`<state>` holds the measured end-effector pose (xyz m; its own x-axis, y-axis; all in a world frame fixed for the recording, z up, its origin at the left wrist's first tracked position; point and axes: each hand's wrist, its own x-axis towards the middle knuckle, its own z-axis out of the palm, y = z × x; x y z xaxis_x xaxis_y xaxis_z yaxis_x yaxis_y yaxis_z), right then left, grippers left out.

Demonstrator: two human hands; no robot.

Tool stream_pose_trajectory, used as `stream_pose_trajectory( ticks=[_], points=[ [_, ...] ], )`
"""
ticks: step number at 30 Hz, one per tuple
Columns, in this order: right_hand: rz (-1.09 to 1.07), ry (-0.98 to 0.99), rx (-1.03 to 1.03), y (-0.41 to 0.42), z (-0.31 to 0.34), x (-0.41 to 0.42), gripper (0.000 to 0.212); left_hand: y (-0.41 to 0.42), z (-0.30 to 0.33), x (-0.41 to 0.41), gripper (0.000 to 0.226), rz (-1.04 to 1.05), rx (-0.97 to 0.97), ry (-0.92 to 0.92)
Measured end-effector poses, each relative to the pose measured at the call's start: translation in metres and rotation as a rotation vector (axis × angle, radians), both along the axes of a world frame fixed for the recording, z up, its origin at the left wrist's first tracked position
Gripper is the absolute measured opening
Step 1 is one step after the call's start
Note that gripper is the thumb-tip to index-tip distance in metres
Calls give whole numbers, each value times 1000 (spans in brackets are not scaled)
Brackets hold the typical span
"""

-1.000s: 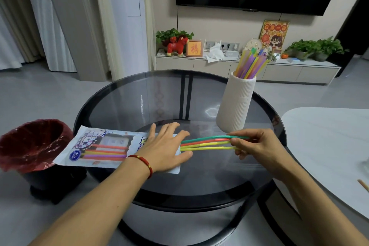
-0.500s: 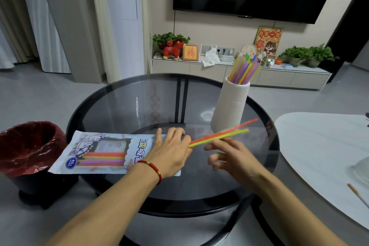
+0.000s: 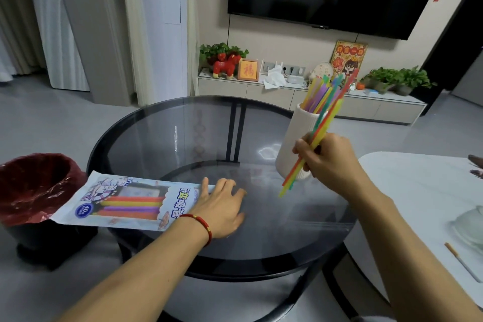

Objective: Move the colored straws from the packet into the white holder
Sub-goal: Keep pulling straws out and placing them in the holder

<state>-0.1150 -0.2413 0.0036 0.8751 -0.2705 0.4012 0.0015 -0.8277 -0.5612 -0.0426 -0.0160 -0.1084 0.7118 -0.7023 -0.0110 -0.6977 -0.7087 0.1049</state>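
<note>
The right hand (image 3: pixel 330 158) pinches a few thin, light, bendy straws (image 3: pixel 317 136) near their middle, tips pointing to one o'clock beside the holder (image 3: pixel 292 138), while the left hand (image 3: pixel 222 206) lies flat and open on the packet (image 3: pixel 125 204).

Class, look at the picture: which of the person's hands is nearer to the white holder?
The right. The right hand grips a bunch of straws right in front of the holder. The left hand lies flat on the packet's end, farther away.
</note>
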Motion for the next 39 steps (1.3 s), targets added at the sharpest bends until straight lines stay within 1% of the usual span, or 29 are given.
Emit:
stream_pose_trajectory(
  ticks=[2,5,6,9,11,13,16,20,25,27,29,30,33,34,36,39],
  points=[
    [15,70,-66,6,-5,6,28,0,1,0,52,-5,-6,-3],
    [65,227,-118,17,-29,9,30,-1,3,-3,51,-10,-5,-7],
    [62,240,-132,17,-37,8,30,-2,3,-5,52,-12,-3,-5],
    [-4,152,-108,13,-47,8,33,-3,4,-7,51,-23,-5,4],
    [-47,58,-9,9,-50,6,33,-5,5,-8,51,-25,-6,12],
    [-52,13,99,8,-53,2,28,-6,7,-8,50,-20,-20,14],
    [-33,68,135,9,-58,-2,24,-10,8,-10,50,-17,-33,17],
    [-36,6,246,6,-60,-5,24,-11,9,-12,48,-18,-36,11],
    [-25,91,228,1,-61,-11,24,-11,10,-12,48,-12,-43,4],
    [-20,89,191,-1,-55,-11,24,-11,10,-12,47,-13,-54,2],
    [-38,2,207,-4,-42,-10,22,-12,9,-11,46,-13,-77,-3],
    [-50,-90,284,-7,-32,-8,21,-12,9,-11,45,-14,-93,-8],
    [-34,-417,622,-22,7,-2,25,-13,9,-10,44,-18,-143,-19],
    [-36,-495,673,-28,20,1,27,-12,9,-10,44,-18,-155,-22],
    [-65,-568,644,-39,41,8,27,-12,10,-9,44,-17,-164,-27],
    [-133,-522,485,-49,57,22,23,-12,10,-9,43,-19,-173,-27]
  ],
)
